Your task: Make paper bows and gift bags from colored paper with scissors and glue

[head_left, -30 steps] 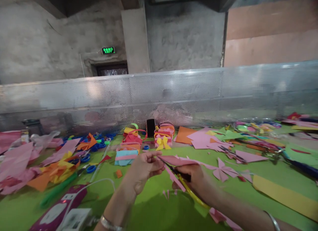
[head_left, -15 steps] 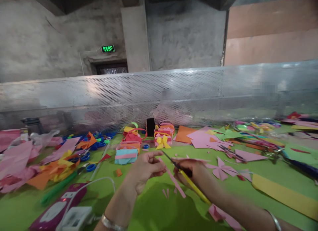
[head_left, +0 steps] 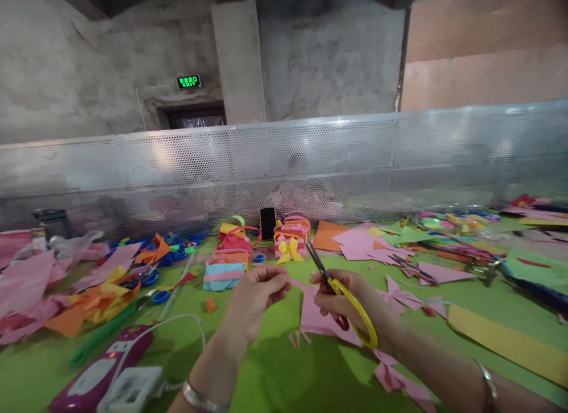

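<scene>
My left hand is closed in a pinch at the narrow end of a piece of pink paper. The sheet widens to the right, below my right hand, which partly covers it. That hand is closed round a pair of scissors with yellow handles. Their dark blades point up and to the left, nearly together and clear of the paper. Small pink slivers lie on the green tabletop below. Folded pink paper lies by my right forearm.
Small paper bags, one blue, one with a yellow bow, stand ahead near a dark phone. A purple power strip lies left. Right are a yellow strip, a pink bow and other scissors.
The scissors have come away from the paper, their blades swinging upward. The pink paper, seen nearly edge-on before, now shows its broad face.
</scene>
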`<state>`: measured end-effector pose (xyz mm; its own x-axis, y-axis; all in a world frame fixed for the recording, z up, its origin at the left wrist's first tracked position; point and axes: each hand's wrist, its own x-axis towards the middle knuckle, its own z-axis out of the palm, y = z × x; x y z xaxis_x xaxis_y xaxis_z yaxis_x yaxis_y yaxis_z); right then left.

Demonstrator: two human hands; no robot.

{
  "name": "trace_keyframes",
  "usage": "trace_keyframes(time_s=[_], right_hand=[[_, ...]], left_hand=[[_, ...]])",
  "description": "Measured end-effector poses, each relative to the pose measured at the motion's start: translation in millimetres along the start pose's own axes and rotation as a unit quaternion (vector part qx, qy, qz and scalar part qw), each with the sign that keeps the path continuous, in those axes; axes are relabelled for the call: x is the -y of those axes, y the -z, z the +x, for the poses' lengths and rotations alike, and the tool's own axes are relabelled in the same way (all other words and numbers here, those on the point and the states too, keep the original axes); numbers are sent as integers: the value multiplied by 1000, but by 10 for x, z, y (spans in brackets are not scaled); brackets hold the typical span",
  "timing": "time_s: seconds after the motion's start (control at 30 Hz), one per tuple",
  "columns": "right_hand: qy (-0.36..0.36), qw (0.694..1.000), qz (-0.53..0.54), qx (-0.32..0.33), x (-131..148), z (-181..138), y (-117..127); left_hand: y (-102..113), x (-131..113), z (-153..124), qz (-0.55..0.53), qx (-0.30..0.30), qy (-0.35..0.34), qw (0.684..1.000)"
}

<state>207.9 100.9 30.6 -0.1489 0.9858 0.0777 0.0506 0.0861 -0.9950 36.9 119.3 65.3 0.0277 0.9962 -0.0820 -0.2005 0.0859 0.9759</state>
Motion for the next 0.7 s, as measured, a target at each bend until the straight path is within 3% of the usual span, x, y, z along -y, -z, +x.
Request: trace_keyframes(time_s=[0.2, 0.27, 0.4, 0.47, 0.6, 0.7], right_hand=[[12, 998, 57, -2, 6, 23, 49], [21, 996, 91, 10, -3, 15, 39], [15, 989, 146, 21, 23, -25, 22], [-7, 988, 151, 41, 48, -48, 16], [-31, 984, 145, 101, 34, -60, -3], [-20, 993, 96, 71, 5, -42, -12]], left_hand=[[96, -28, 69, -52, -86, -42, 994], [70, 18, 62, -31, -53, -35, 997], [-67, 100, -26, -47, 106, 12, 993], [-122, 111, -71, -60, 150, 5, 987], [-133, 112, -74, -54, 126, -8, 991], [-94, 123, -33, -19, 78, -3, 997]])
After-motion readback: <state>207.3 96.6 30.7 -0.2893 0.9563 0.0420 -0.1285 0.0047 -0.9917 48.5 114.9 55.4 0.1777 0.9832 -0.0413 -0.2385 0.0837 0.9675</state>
